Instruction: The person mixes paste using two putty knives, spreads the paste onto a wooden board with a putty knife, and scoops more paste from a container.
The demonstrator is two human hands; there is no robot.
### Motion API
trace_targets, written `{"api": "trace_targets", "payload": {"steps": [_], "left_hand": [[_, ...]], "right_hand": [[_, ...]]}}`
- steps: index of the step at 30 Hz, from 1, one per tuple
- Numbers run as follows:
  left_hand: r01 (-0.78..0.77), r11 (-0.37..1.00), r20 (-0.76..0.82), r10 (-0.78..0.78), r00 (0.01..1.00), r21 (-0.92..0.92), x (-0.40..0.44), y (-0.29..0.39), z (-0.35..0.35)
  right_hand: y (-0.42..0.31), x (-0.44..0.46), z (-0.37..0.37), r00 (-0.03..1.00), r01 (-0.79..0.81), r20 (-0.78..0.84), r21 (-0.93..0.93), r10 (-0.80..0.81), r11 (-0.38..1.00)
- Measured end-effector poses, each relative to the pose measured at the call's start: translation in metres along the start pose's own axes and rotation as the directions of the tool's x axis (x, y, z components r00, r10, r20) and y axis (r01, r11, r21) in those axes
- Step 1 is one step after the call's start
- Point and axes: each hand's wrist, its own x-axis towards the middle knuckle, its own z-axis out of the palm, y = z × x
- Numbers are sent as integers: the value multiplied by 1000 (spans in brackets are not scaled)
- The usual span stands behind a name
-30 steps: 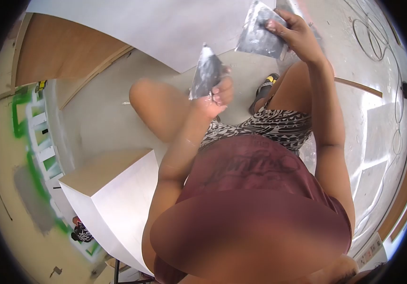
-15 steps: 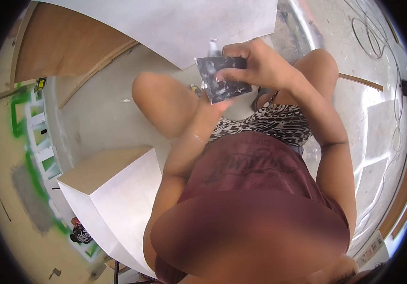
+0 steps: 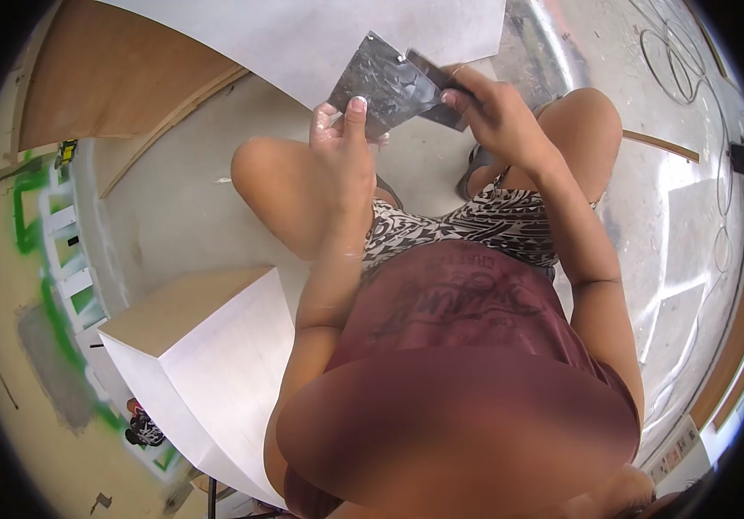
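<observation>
My left hand (image 3: 343,143) grips a dark, flat filler spreader (image 3: 380,82) by its lower edge, thumb on top. Its face is smeared with white paste, and some white shows on my fingers. My right hand (image 3: 497,112) pinches a second dark spreader (image 3: 435,85), its edge against or just over the right side of the first. Whether the two touch along the whole edge, I cannot tell. Both are raised above the floor between my bent knees, in front of a large white panel (image 3: 303,35).
A white box-like piece with a brown top (image 3: 190,311) stands by my left side. A brown wooden panel (image 3: 121,78) lies at the upper left. On the right, a cable (image 3: 679,65) runs over the grey floor (image 3: 173,199). A person (image 3: 144,428) is far off, lower left.
My left hand has come up and left, and its spreader now shows face up. The right hand's spreader, earlier flat to view over the left hand, has turned and shifted right.
</observation>
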Motion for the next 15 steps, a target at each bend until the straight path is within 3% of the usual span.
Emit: {"api": "trace_targets", "payload": {"steps": [3, 4, 5, 6, 7, 8, 10, 11, 12, 15], "left_hand": [[-8, 999, -35, 9, 999, 34, 1, 9, -4], [-17, 1000, -50, 19, 999, 23, 2, 11, -6], [-28, 1000, -66, 28, 997, 12, 4, 13, -8], [-40, 999, -91, 39, 995, -1, 5, 15, -9], [-50, 999, -114, 48, 992, -15, 6, 17, -10], [-58, 998, -135, 53, 989, -27, 5, 18, -9], [-53, 999, -67, 52, 996, -9, -1, 22, -1], [-49, 999, -26, 49, 998, -1, -5, 23, 5], [-107, 991, 46, 104, 994, 77, -9, 17, 6], [-256, 923, 262, 181, 948, 289, -22, 3, 3]], "right_hand": [[3, -4, -6, 997, 32, 82, -365, -2, 931], [10, -3, -6, 997, -61, 16, -323, 70, 944], [22, -2, -6, 988, -32, -152, -228, -3, 973], [18, 0, -13, 961, -129, -234, 93, 147, 987], [14, 1, -20, 912, -190, -262, 410, 315, 892], [15, 0, -23, 920, -98, -303, 439, 250, 893], [20, -3, -19, 965, -143, -131, 465, 228, 873], [26, -5, -10, 967, -142, -138, 407, 214, 902], [32, -6, -2, 969, -139, -146, 347, 200, 927], [14, -7, -1, 928, -171, -221, 459, 299, 872]]}}
